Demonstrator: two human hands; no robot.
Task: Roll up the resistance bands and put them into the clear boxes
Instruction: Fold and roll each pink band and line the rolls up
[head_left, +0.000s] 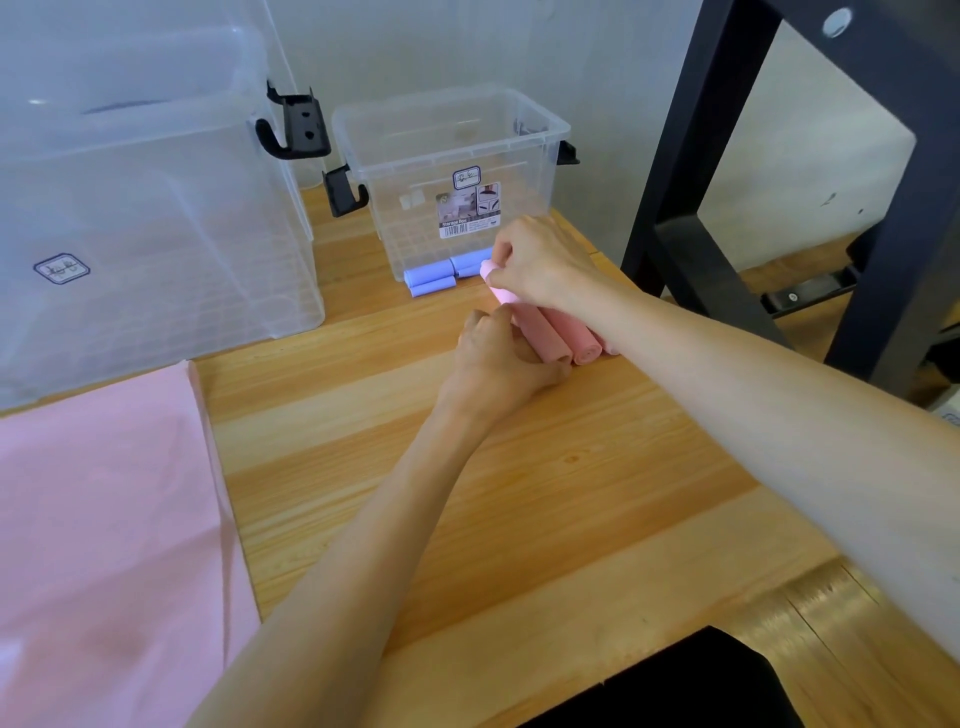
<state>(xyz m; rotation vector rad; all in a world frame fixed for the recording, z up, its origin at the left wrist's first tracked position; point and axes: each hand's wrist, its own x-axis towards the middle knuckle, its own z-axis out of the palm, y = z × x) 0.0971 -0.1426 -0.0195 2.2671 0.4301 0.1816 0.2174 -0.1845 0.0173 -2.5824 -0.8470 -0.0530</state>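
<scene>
Rolled pink resistance bands (563, 332) lie side by side on the wooden table (519, 493), in front of a small clear box (452, 124). My left hand (493, 358) grips their near ends. My right hand (540, 262) pinches the far end of a pale pink roll (500, 293). Blue rolled bands (431, 280) rest against the foot of the small box. A large clear box (156, 208) stands at the left.
A flat pink band or sheet (104, 519) covers the table's left side. A black stool or table frame (691, 156) stands at the right. A black object (675, 686) sits at the near edge. Both boxes have black clip handles.
</scene>
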